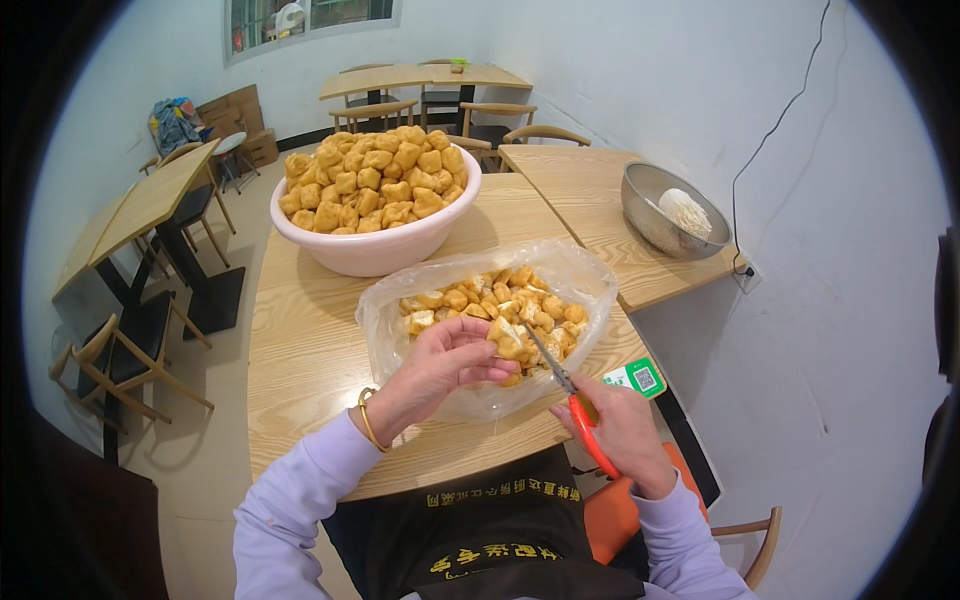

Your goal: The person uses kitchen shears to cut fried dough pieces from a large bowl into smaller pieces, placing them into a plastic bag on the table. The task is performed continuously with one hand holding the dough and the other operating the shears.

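Note:
My left hand (pixel 457 360) holds a piece of fried tofu puff (pixel 508 337) between thumb and fingers, above an open clear plastic bag (pixel 390 300). Orange-handled scissors (pixel 589 435) are in my right hand (pixel 619 427), their blades reaching up and left beside the held piece. Inside the bag lie many cut tofu puffs (pixel 555 306), some showing pale insides. Behind the bag, a pink plastic basin (pixel 375 244) is heaped with golden tofu puffs (pixel 367 178).
A metal bowl (pixel 637 217) with pale enoki-like food (pixel 684 212) stands on the adjoining table (pixel 570 172) at right. A green-and-white card with a printed code (pixel 637 377) lies at the near table's right edge. Wooden chairs (pixel 142 352) and another table (pixel 150 202) stand left.

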Motion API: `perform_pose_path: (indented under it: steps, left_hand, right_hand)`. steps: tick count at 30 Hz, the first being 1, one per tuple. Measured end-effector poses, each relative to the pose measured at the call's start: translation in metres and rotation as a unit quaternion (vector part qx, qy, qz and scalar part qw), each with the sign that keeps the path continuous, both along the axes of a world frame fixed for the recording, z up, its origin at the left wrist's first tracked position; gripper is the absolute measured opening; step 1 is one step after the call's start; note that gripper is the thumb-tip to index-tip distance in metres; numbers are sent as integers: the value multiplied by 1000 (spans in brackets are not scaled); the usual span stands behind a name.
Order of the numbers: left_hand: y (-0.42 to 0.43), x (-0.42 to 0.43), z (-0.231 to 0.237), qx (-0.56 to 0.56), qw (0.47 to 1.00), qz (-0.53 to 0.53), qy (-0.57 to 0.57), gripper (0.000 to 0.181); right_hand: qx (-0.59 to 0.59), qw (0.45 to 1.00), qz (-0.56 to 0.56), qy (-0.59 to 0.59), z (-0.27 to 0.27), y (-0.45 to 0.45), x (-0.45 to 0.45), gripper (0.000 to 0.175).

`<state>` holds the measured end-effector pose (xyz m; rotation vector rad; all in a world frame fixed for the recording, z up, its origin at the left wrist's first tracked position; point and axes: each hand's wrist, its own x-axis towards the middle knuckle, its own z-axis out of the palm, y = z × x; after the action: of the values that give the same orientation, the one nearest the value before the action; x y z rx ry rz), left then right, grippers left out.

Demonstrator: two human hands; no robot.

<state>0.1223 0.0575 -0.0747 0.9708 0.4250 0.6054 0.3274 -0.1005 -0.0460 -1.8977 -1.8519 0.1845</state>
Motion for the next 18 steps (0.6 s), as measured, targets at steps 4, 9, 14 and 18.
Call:
perform_pose_path:
  steps: [4,9,14,18]
  left_hand:
    - [1,0,-1,-1,999,26,-39,26]
    - [0,0,-5,20,998,15,-55,26]
    - [-5,3,-4,32,997,10,-63,25]
    - [-6,2,-4,24,999,13,-45,25]
  right_hand:
    - [35,995,21,-88,-1,-1,5,46]
    - [55,990,38,-122,-2,2,1,51]
    - [53,992,46,-109,-4,8,-3,51]
    - [23,995,35,-90,0,9,-8,51]
